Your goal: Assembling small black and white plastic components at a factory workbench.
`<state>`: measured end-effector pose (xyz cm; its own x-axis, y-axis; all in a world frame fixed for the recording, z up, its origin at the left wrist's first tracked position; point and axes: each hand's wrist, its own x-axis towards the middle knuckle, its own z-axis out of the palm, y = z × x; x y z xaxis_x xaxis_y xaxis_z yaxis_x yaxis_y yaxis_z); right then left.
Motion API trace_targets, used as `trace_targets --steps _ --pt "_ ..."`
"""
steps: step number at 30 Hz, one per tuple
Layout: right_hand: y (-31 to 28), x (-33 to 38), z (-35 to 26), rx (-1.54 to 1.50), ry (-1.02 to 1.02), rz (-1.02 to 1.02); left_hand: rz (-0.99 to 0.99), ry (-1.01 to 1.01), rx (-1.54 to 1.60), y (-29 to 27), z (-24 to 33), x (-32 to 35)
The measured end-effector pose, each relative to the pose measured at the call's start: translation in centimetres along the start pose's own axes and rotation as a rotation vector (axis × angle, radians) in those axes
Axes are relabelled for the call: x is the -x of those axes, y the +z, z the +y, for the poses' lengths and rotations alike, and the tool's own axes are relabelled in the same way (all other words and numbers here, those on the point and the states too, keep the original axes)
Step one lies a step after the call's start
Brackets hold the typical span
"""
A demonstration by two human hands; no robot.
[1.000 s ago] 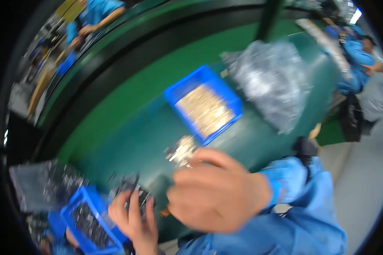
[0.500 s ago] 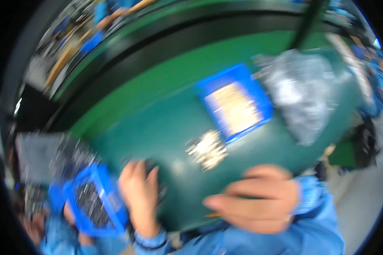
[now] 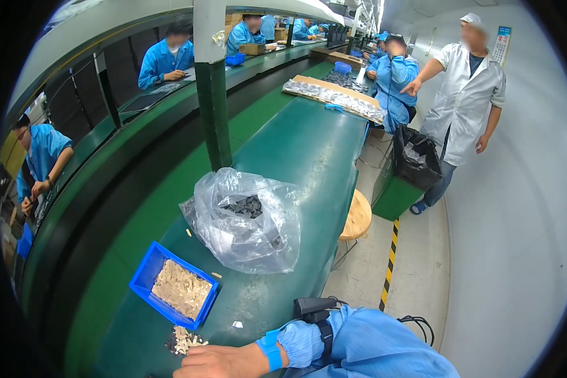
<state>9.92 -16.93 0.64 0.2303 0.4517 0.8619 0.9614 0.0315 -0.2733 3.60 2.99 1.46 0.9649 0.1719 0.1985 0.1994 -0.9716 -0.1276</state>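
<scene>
My right hand [image 3: 217, 363] reaches in at the lower edge, its back turned up and a blue band around the wrist. The fingers point left and are mostly hidden or cut off, so I cannot make out whether they hold anything. Just beyond them, a small heap of pale and dark pieces [image 3: 186, 341] lies on the green tabletop. Touching or nearly touching that heap is a blue bin [image 3: 146, 272] filled with small flat beige pieces [image 3: 181, 290]. My left hand is out of the picture.
Past the bin sits a clear plastic bag [image 3: 258, 236] of dark pieces. A green post [image 3: 211, 120] rises behind it. Further along are a carton tray [image 3: 334, 96], a round stool [image 3: 358, 215] and a black-lined waste bin [image 3: 416, 160]. A person in white [image 3: 463, 94] stands pointing; several co-workers in blue sit.
The view has swung up and to the right, showing the aisle and people. Bin and bag now appear further left and lower. My left hand and the bin of dark pieces have left the view.
</scene>
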Motion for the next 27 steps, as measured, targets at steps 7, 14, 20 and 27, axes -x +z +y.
trace_targets --steps 7,14,20,27 --pt "1.0 0.4 0.5 -0.056 0.016 -0.004 0.096 -0.006 -0.033 0.8 -0.4 0.1" --pt "1.1 0.4 0.6 -0.062 0.016 -0.008 0.164 0.005 0.034 1.1 -0.6 0.1" --pt "1.6 0.4 0.3 -0.060 0.030 -0.007 0.182 0.048 -0.012 1.0 -0.5 -0.1" --pt "2.0 0.0 -0.7 -0.011 0.062 -0.058 0.363 0.076 0.398 3.9 -5.0 2.0"
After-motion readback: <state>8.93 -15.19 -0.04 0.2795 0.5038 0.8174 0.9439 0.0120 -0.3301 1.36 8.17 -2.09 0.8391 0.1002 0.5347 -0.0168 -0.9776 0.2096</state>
